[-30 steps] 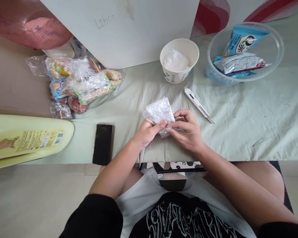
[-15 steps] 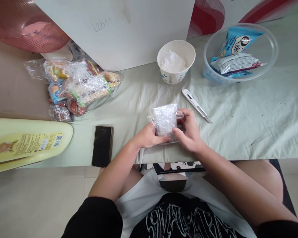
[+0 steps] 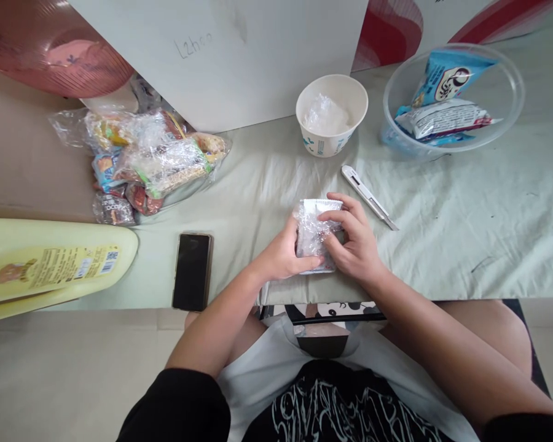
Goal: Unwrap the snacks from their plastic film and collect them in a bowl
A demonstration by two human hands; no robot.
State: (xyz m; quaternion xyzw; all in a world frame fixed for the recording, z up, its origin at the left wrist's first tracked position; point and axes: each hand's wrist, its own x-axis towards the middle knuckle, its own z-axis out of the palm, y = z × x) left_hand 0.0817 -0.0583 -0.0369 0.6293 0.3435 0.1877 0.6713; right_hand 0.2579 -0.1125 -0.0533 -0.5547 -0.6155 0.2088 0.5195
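Note:
A flat silvery-white packet with crinkled clear plastic film over it lies between my two hands, just above the cloth near the table's front edge. My left hand closes around its left side, thumb across the lower edge. My right hand bends over the right side, its thumb and fingers pinching at the film on top. A white utility knife, blade out, rests to the right of my right hand. Beyond it stands a paper cup with crumpled clear film inside.
A clear plastic tub with several snack packets stands at the back right. Bagged snacks, a phone and a yellow container are to the left. A white box rises behind on the green cloth.
The packet has turned and its silvery ends now show under the film. My right-hand fingers have moved from its right edge onto its top. The view has shifted slightly.

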